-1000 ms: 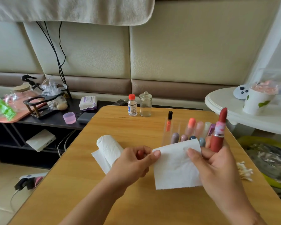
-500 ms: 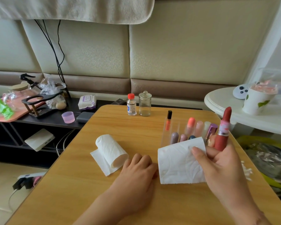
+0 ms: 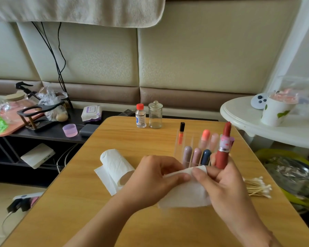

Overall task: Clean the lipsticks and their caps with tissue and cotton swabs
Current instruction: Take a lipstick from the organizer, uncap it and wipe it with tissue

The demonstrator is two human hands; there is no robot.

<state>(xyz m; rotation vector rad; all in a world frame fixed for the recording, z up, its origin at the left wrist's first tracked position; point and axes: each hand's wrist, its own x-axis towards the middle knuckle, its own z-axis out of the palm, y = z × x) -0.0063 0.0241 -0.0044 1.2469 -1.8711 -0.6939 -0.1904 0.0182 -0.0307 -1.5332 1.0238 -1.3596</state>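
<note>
My right hand [image 3: 223,186] holds an open red lipstick [image 3: 223,147] upright between its outer fingers, while its thumb and forefinger pinch the top edge of a white tissue sheet [image 3: 185,195]. My left hand [image 3: 150,182] pinches the same edge right beside it. The sheet hangs down over the wooden table [image 3: 132,141]. A tissue roll [image 3: 114,164] lies to the left. Behind my hands a clear organizer [image 3: 189,148] holds several capped lipsticks. Cotton swabs [image 3: 257,188] lie in a heap on the right.
A small red-capped bottle [image 3: 140,115] and a glass jar [image 3: 155,114] stand at the table's far edge. A dark side shelf [image 3: 48,131] with clutter is at the left. A white round table [image 3: 248,122] with a cup [image 3: 275,111] is at the right.
My left hand has come up off the table and taken the tissue's top edge next to my right thumb. The sheet is now folded lower. The red lipstick stays upright in my right hand.
</note>
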